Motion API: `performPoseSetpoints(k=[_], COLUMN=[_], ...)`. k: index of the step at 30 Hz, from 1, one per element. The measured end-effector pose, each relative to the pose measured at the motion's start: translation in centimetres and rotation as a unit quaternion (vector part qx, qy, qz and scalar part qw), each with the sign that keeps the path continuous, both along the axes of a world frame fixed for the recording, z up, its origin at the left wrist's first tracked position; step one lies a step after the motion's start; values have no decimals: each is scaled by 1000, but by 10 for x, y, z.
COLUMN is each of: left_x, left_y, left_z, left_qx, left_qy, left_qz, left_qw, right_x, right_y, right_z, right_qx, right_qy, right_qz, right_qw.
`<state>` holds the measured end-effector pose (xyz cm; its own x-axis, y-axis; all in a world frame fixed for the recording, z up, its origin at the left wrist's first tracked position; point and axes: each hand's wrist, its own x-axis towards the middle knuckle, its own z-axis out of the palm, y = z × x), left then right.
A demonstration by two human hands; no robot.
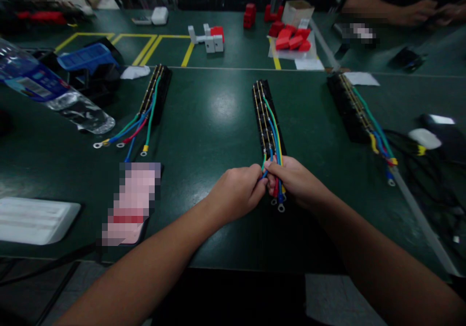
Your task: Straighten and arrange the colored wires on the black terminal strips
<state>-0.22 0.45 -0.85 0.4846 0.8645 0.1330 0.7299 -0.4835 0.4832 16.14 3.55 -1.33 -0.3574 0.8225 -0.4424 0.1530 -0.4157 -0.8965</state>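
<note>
In front of me a black terminal strip [262, 112] with brass-coloured bars lies on the green table, its near end towards me. Green, blue, yellow and red wires [275, 134] run down from it and end in ring terminals [280, 208]. My right hand [291, 175] is closed round the wire bundle just below the strip, thumb on top. My left hand [242, 190] pinches a blue wire at the left of the bundle, fingertips close to the right thumb. Its fingers partly hide the wire. Similar wired strips lie to the left [155, 93] and right [351, 105].
A water bottle [54, 86] and blue tray [87, 57] are at the left, near a phone [134, 204] and a white box [38, 219]. Red parts [293, 39] and grey blocks [214, 43] stand at the back. Another person's arms [396, 10] show at upper right; black cables [418, 171] lie at right.
</note>
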Motion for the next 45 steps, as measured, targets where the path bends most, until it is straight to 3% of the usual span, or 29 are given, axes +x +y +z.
performPoseSetpoints(k=[45], left_x=[-1], left_y=[0], left_z=[1], left_qx=[7], left_qy=[58], left_qz=[-19], left_qw=[998], right_x=[0], right_y=[0], right_z=[-1], right_qx=[-2], right_qy=[2], right_qz=[-2], right_qw=[1000])
